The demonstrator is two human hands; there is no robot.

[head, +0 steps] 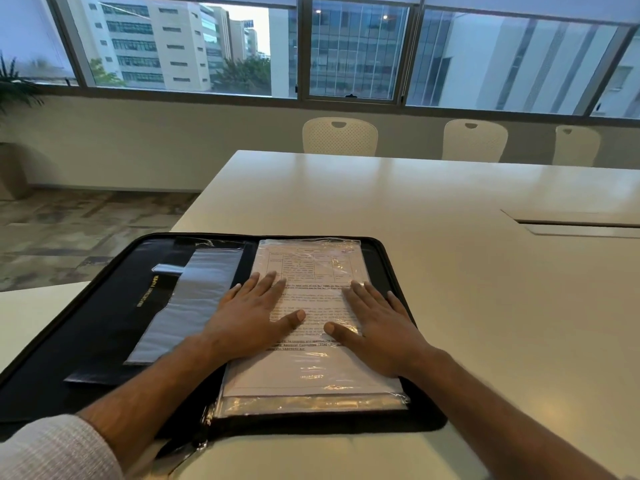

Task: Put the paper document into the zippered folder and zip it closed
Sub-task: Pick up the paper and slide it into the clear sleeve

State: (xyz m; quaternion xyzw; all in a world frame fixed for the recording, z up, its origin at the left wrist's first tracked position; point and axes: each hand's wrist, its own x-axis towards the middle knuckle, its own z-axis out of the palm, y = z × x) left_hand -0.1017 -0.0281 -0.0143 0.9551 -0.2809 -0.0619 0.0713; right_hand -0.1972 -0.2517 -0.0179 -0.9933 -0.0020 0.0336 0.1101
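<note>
Head view: a potted plant (10, 88) stands far left by the windows (353, 50). Zippered folder (86, 327) lies unzipped on the white worktop (450, 271); left hand (249, 317) and right hand (377, 327), each grip spread flat, press the paper document (311, 368) on its right half. Chairs (339, 136) stand beyond.

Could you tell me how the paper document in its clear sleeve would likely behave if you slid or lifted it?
The paper document looks thin, so it would probably flop if lifted by one edge. Its glossy plastic sleeve shows wrinkles and glare, so it is likely slippery under the flat left hand and right hand. It seems light.
</note>
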